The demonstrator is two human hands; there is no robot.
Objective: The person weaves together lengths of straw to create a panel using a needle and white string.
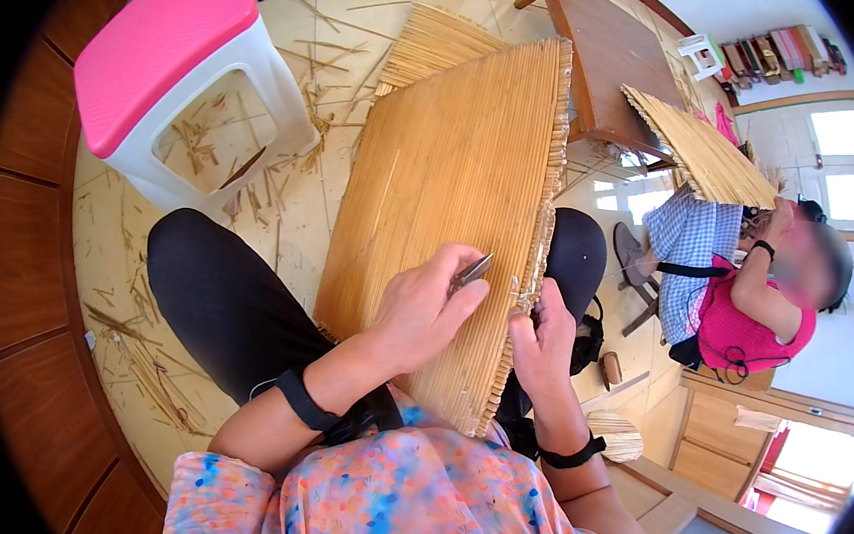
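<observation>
A stiff woven panel of straw-coloured stalks (436, 157) lies across my lap, slanting up and away from me. Its right edge is bound with pale cord. My left hand (424, 307) rests over the panel, closed around a small pair of metal snips (472, 271) whose pointed tips face the bound edge. At that edge, my right hand (543, 346) pinches the binding between thumb and fingers. Whitish cord ends (520, 292) stick out just beyond the right thumb. The snips and the right fingers are apart.
On the left stands a white stool with a pink seat (168, 46). Beyond the panel are a brown wooden table (614, 61) and another stalk panel (435, 42). Loose stalks litter the tiled floor. At right, a seated person (755, 303) holds a similar panel (702, 148).
</observation>
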